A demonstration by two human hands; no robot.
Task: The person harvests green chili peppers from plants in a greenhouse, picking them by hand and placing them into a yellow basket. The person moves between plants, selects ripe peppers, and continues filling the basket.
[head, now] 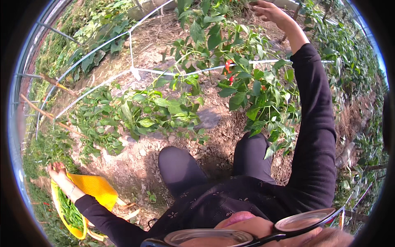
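My left hand point(57, 173) is at the far left, over the rim of a yellow bag point(97, 188). Its fingers are slightly bent and apart, and I see nothing in them. Long green peppers point(71, 210) fill the bag, partly hidden by my forearm. Stretched far forward, my right hand point(271, 11) reaches the top edge of the view above the pepper plants point(259, 89). Its fingers are spread, with no held thing visible. Red peppers point(228, 67) hang among the leaves below it. Green peppers also grow on a lower pepper plant point(154, 108) before my knees.
A white cord point(213, 68) runs across the plants, with a knotted strip point(135, 73) hanging from it. Wooden stakes point(46, 114) lean at the left. Dry, stony soil point(213, 148) lies around my knees. Dense plants point(345, 58) line the right side.
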